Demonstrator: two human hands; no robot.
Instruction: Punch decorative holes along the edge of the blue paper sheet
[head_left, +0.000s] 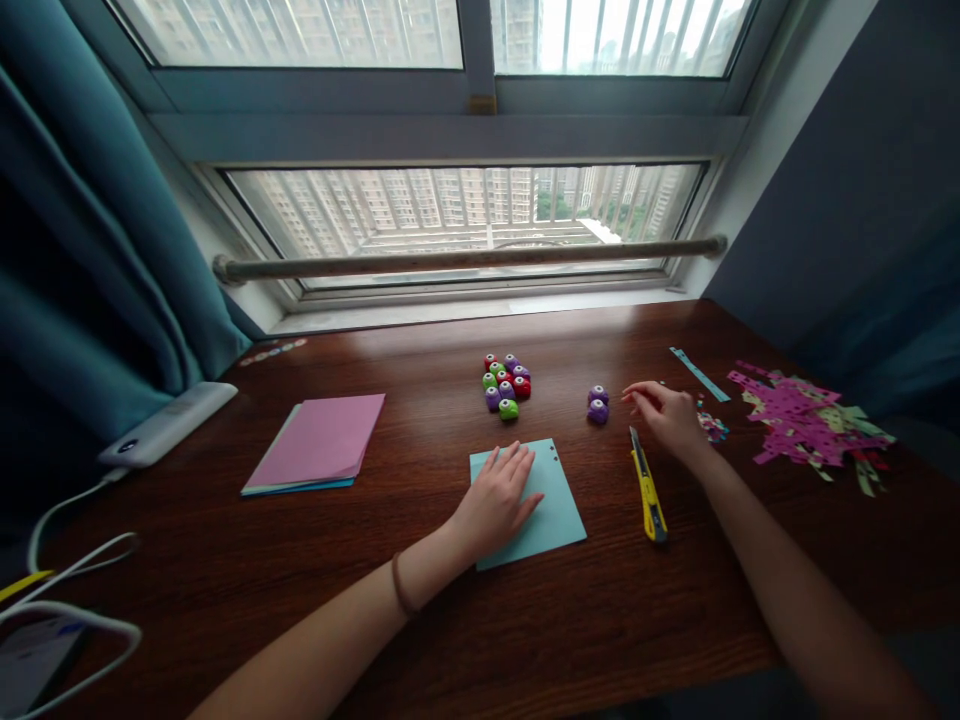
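My left hand [501, 500] lies flat, fingers stretched out, on a light blue sheet of paper [559, 525]. Several small dark holes show near the sheet's upper right corner. To the right, my right hand [666, 415] hovers low over the table, its thumb and fingertips drawn together; whether something tiny is between them I cannot make out. Just left of those fingertips stand two small purple craft punches [598, 410]. A yellow utility knife [648, 490] lies below the right hand, its blade end pointing away from me. Tiny coloured paper bits [712, 425] are heaped beside that wrist.
More craft punches [507, 385] in red, green and purple cluster behind the sheet. A stack of coloured paper [322, 435] lies left. Punched paper strips [806, 415] pile up at right, near a single blue strip [700, 374]. A white device [169, 425] with a cable sits far left.
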